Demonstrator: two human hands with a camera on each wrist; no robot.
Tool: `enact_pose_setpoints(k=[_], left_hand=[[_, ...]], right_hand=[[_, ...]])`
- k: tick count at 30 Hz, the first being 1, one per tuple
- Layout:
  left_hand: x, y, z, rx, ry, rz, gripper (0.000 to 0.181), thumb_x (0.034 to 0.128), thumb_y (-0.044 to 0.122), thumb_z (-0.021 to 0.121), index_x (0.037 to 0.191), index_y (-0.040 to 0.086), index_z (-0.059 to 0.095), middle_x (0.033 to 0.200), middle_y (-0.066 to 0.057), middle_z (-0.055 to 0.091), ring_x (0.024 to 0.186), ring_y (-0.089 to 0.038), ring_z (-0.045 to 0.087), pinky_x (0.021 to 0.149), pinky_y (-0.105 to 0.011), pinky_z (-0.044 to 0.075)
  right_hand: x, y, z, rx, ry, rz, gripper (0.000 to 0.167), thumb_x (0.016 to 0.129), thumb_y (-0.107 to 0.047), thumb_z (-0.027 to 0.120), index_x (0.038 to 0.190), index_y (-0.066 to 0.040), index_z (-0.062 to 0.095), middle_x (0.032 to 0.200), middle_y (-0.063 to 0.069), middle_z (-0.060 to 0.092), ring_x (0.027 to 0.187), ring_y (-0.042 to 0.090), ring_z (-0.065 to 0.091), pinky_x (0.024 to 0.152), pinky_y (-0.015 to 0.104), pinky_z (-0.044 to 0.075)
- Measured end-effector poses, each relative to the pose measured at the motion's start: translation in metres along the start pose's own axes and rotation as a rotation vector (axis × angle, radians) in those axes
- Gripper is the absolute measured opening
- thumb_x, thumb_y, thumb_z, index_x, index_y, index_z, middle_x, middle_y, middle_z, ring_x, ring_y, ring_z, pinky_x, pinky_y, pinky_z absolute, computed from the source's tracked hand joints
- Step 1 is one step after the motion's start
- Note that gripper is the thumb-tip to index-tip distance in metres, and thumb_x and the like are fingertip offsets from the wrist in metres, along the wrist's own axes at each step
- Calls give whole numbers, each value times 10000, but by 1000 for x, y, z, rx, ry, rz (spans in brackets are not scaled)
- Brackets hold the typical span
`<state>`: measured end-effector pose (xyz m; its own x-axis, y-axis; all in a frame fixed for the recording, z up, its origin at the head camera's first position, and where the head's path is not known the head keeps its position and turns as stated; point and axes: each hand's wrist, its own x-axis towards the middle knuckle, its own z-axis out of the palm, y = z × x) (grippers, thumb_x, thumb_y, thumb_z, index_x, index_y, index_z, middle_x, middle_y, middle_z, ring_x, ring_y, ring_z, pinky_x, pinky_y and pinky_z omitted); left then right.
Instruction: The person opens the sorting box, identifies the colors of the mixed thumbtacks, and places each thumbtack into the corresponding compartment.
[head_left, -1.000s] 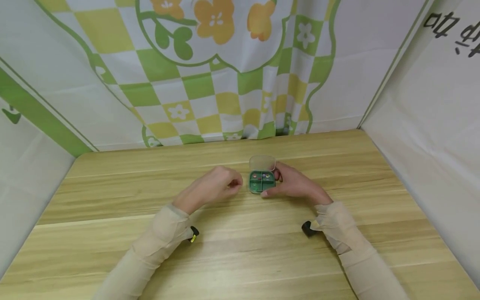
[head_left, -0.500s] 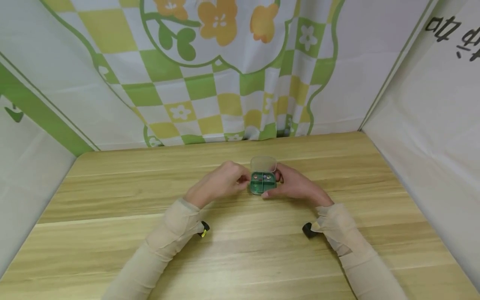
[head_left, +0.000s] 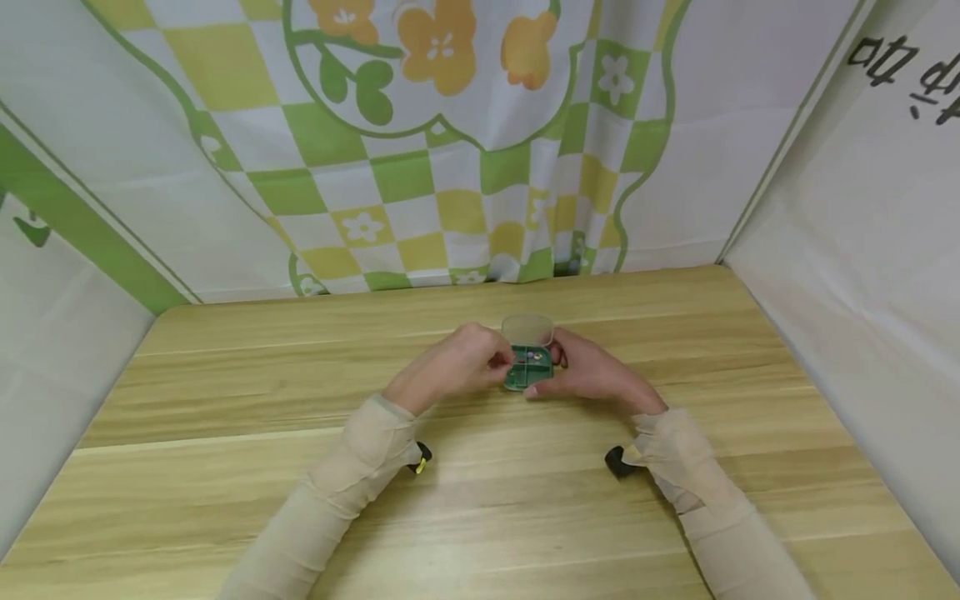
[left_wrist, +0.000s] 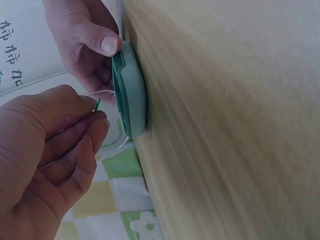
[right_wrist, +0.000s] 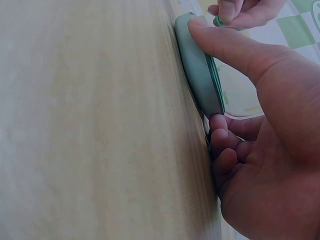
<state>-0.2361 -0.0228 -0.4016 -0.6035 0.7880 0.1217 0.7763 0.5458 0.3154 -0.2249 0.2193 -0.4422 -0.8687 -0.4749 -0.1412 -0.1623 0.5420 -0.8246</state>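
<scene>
A small green pill box [head_left: 536,379] with a divided inside stands on the table, its clear lid [head_left: 528,328] raised at the back. Tiny coloured pieces [head_left: 537,357] lie in its far compartments. My right hand [head_left: 591,367] grips the box from the right, the thumb on the near edge and the fingers curled at the far side. Over the left part of the box is my left hand [head_left: 467,360]. Between thumb and forefinger it pinches a small thin green piece [left_wrist: 97,105], whose exact kind I cannot tell. This hand hides the box's left compartments in the head view.
The wooden table [head_left: 510,517] reaches to a checked, flowered curtain [head_left: 405,179] at the back. White cloth walls [head_left: 862,208] stand at both sides. A small black device [head_left: 618,461] sits at the right wrist, another [head_left: 422,457] at the left.
My left hand has moved right, from beside the box to over its left part. The right hand keeps its grip, and the box stays almost where it was.
</scene>
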Motion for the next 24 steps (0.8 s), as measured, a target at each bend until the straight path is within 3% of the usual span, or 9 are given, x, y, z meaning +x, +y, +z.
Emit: enact_pose_setpoints(k=[6, 14, 24], left_hand=[[6, 2, 6, 26, -7, 4, 175, 910, 51, 712, 758, 137, 705, 766, 43, 667, 689, -54, 532, 637, -196, 469], [9, 6, 9, 8, -12, -21, 135, 923, 68, 726, 802, 113, 764, 795, 23, 729, 664, -50, 549, 620, -198, 490], [11, 6, 11, 16, -16, -5, 153, 953, 84, 719, 812, 116, 769, 796, 27, 727, 663, -37, 525, 618, -187, 469]], right_hand=[[0, 1, 0, 11, 6, -9, 569, 805, -263, 917, 1204, -77, 556, 1013, 97, 655, 876, 193, 593, 774, 297, 496], [0, 0, 0, 23, -7, -16, 565, 820, -250, 906, 1207, -56, 543, 1016, 114, 657, 884, 193, 612, 783, 290, 510], [0, 0, 0, 13, -2, -13, 556, 821, -255, 905, 1199, -60, 547, 1013, 111, 645, 869, 187, 596, 760, 283, 502]])
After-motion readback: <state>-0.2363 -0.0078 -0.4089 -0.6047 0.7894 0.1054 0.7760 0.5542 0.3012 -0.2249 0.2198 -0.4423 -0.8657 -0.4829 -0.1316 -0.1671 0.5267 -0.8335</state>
